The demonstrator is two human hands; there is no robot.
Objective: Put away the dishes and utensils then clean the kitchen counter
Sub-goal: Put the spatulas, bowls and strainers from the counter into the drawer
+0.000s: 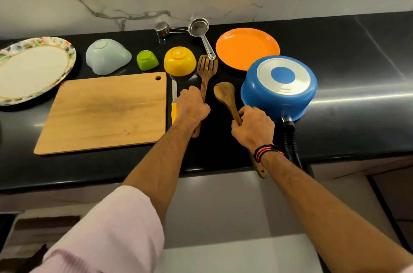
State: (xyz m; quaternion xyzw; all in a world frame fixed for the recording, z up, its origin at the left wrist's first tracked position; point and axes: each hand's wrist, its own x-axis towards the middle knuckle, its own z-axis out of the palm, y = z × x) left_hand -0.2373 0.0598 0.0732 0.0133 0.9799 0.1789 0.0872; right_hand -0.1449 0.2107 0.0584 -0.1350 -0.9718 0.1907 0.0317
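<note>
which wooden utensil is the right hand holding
The solid wooden spoon, gripped by the right hand. The slotted wooden spatula is in the left hand.

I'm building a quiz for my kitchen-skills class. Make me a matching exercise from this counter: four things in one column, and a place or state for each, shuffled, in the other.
Things
1. slotted wooden spatula
2. blue saucepan with a black handle
3. yellow-handled knife
4. round orange plate

Places or states
A. upside down, handle past the counter edge
B. gripped by the left hand
C. right way up, behind the pan
D. lying beside the wooden cutting board

Pairs: 1-B, 2-A, 3-D, 4-C
</note>
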